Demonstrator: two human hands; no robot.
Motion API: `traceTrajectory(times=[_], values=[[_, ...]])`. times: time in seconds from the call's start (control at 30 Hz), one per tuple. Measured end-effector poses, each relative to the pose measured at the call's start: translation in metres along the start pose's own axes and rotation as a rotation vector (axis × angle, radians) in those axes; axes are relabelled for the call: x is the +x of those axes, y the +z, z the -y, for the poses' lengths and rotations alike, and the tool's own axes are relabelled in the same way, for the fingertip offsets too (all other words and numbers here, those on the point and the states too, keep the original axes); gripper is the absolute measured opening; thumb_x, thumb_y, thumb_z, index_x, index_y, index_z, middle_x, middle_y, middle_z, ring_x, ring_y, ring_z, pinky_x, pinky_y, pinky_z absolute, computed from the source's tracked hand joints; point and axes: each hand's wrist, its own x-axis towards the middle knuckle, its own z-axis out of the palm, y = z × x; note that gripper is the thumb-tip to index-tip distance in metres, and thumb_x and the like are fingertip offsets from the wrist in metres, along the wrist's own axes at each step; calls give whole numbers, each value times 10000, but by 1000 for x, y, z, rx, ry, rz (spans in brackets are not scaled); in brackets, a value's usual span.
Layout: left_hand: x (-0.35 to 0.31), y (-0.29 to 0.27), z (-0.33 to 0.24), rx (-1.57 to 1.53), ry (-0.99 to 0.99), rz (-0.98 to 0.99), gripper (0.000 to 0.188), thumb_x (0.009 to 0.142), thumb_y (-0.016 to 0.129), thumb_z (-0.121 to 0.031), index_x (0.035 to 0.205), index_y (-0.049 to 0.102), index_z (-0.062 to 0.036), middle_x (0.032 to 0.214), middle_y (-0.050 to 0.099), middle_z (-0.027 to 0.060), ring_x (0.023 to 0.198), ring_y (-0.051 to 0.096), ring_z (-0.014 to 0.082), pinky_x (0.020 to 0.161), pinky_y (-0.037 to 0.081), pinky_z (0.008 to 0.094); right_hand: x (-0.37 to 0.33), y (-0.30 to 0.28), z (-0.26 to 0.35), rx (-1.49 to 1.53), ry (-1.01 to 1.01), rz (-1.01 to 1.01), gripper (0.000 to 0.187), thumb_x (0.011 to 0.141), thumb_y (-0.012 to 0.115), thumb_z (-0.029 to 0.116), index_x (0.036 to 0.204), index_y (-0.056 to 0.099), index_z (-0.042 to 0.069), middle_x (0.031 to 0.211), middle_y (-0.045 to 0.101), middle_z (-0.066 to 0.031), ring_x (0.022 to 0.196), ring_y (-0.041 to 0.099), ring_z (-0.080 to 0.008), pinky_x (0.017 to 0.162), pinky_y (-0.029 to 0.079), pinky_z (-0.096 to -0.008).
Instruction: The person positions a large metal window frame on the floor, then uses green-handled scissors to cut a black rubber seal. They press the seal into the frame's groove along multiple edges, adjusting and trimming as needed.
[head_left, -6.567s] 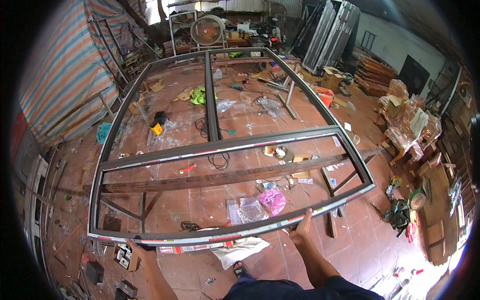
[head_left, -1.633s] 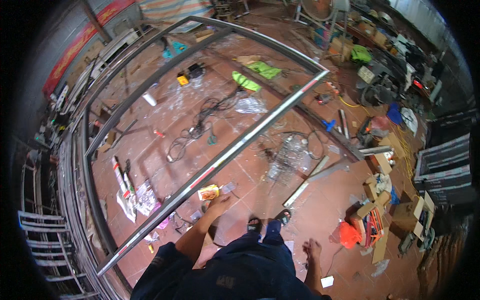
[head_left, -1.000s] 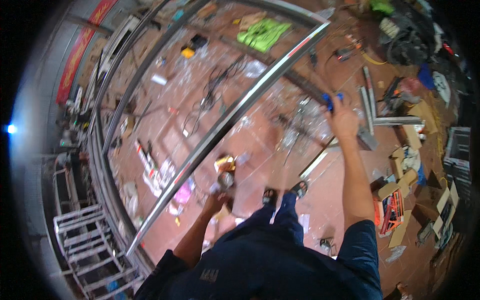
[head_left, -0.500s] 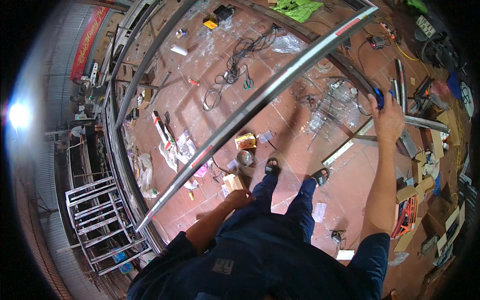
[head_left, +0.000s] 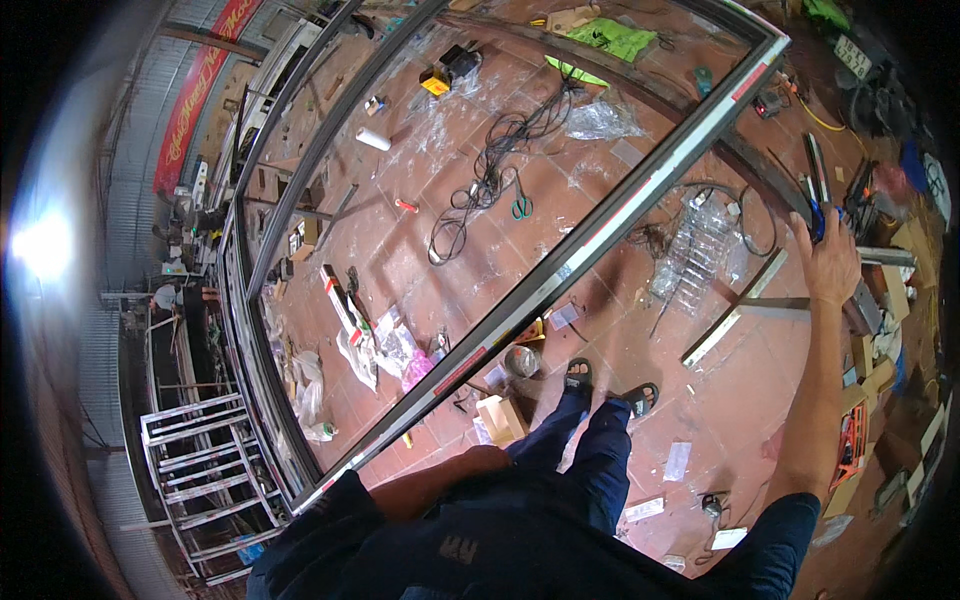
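Observation:
My right hand (head_left: 832,262) is stretched out to the far right, its fingers closed about a small tool with blue handles (head_left: 819,220). The tool is at the end of a dark beam (head_left: 755,170); its working end is too small to make out. My left hand (head_left: 488,458) is low in front of my body, with its fingers hidden. Ahead of me a large metal frame (head_left: 590,245) stands raised, its long near bar slanting from lower left to upper right. Neither hand touches that bar.
On the tiled floor lie a coiled black cable (head_left: 500,150), green-handled scissors (head_left: 521,208), plastic wrap (head_left: 690,250) and an open carton (head_left: 502,420). A pale metal bar (head_left: 735,310) lies right of my feet. A ladder-like rack (head_left: 205,480) stands at left; cartons (head_left: 880,375) are at right.
The view has shifted, so the frame and floor things appear further right. My right hand has moved a little right with the blue-handled tool. My left hand has drawn closer to my body.

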Motion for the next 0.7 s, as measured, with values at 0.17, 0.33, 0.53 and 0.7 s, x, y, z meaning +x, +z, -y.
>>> traceTrajectory(times=[0.17, 0.33, 0.53, 0.7], values=[[11, -45, -60, 125, -110, -46, 447, 1010, 541, -461, 998, 718, -50, 1001, 731, 213, 963, 708, 411, 861, 550, 543, -3, 0, 0, 13, 6, 5, 618, 907, 593, 691, 1202, 642, 150, 950, 713, -152, 909, 700, -365, 748, 549, -480], [81, -84, -78, -22, -135, -388, 388, 972, 608, -452, 986, 715, -80, 983, 733, 191, 914, 715, 402, 827, 549, 525, -7, 6, 3, 114, -16, -168, 559, 913, 634, 638, 1211, 661, 166, 1033, 711, -133, 954, 690, -347, 826, 538, -466], [229, -116, 9, 557, 420, -388, 266, 968, 636, -363, 1037, 734, -125, 983, 717, 133, 885, 727, 346, 798, 579, 454, -64, 17, -8, 315, -226, -588, 340, 946, 734, 328, 1154, 688, 64, 1057, 708, -119, 901, 690, -292, 824, 536, -403], [339, -155, 37, 260, 134, -370, 266, 950, 655, -372, 1056, 746, -146, 982, 720, 118, 900, 722, 320, 827, 571, 454, -259, 83, 95, 921, 477, -236, 164, 940, 667, 88, 1089, 699, 26, 954, 672, -180, 885, 663, -334, 841, 523, -402]])
